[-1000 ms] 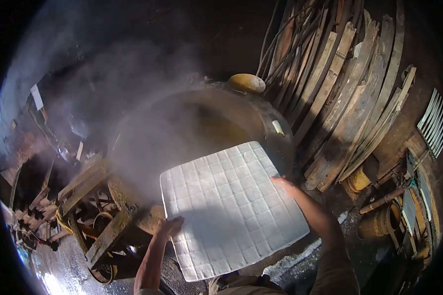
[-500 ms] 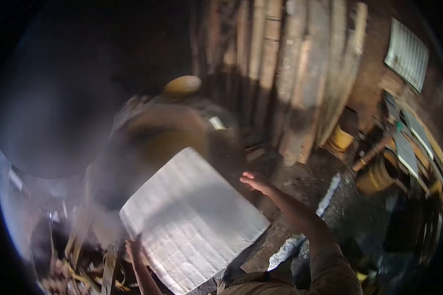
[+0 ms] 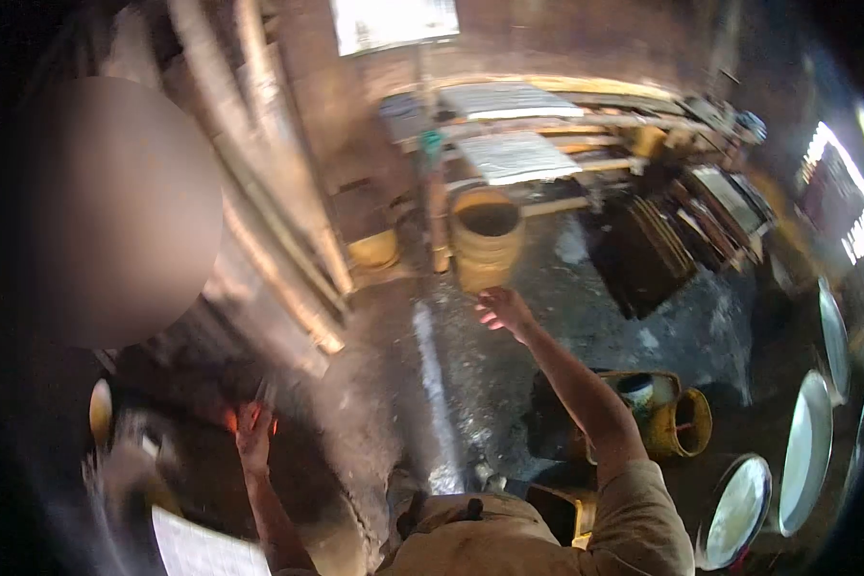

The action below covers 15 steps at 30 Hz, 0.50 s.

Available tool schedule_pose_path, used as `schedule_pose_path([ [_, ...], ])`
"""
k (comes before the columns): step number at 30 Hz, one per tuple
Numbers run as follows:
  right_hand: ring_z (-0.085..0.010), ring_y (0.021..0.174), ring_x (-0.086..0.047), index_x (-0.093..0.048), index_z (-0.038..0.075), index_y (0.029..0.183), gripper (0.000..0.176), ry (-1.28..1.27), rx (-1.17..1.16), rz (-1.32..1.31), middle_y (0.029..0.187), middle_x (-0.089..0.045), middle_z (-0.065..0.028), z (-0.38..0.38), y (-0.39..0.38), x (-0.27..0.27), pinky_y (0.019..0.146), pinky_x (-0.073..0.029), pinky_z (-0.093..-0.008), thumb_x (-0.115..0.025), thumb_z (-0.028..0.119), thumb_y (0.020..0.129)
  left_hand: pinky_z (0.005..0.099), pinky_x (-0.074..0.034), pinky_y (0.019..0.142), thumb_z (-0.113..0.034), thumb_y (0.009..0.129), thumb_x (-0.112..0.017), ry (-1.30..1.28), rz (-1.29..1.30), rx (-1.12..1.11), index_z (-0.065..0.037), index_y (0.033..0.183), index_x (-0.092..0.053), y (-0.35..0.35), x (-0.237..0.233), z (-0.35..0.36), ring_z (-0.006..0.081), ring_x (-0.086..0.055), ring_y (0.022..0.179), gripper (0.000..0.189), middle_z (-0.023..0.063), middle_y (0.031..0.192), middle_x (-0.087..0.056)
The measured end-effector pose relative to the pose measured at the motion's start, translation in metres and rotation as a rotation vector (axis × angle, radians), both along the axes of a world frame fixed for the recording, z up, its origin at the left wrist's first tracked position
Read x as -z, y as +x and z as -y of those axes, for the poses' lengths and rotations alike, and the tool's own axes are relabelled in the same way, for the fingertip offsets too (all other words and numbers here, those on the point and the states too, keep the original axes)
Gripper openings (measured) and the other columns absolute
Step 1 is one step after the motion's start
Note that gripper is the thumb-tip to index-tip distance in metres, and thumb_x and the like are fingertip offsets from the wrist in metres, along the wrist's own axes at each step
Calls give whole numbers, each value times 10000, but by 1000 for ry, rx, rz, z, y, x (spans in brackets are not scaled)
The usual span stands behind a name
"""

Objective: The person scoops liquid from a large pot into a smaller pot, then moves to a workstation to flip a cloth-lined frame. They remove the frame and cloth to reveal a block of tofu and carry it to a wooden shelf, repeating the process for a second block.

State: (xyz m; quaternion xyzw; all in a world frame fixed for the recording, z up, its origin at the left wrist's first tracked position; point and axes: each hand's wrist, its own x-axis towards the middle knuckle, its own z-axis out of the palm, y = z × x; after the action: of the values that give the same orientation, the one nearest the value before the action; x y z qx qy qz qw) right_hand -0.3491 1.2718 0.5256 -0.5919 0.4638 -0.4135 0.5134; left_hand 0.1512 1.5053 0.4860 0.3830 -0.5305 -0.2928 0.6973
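My left hand (image 3: 253,437) reaches out at the lower left, blurred by motion, with its fingers stretched forward. An orange glow (image 3: 231,420) shows right beside the fingers. A white sheet with a faint grid pattern (image 3: 202,545) lies below this hand at the bottom edge, partly out of view, beside my left forearm. My right hand (image 3: 505,312) is held out over the floor with loosely curved fingers apart and nothing in them. In this view it overlaps the area just below a yellow bucket (image 3: 488,230).
Wooden planks (image 3: 269,211) lean at the left. White sheets (image 3: 518,156) lie on a wooden rack at the back. Dark flat panels (image 3: 640,252) stand to the right. Yellow containers (image 3: 680,422) and round metal pans (image 3: 737,511) stand at the lower right.
The view has swung right, bringing in the rack, panels and pans. The white sheet has shifted to the bottom left, and my left hand is now away from its edge.
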Motion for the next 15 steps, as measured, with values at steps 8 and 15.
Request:
schedule_pose_path([
  [8,-177,627,-614,-504,-2,1115,356,99,576,270,894,-613,-106,88,-255,11,509,-490,-281,-544,202,826,316,-384,871,-183,771,-599,508,405,-17,-28,1134,-517,-212,-70,350,198,-519,972,403,107,1104,-545],
  [15,-209,617,-614,-458,-28,1139,359,242,1033,388,883,-610,-126,80,-382,29,483,-503,-289,-483,171,841,290,-432,744,-164,759,-596,371,443,539,-4,1027,-573,-446,-43,594,159,-535,878,313,73,955,-580],
])
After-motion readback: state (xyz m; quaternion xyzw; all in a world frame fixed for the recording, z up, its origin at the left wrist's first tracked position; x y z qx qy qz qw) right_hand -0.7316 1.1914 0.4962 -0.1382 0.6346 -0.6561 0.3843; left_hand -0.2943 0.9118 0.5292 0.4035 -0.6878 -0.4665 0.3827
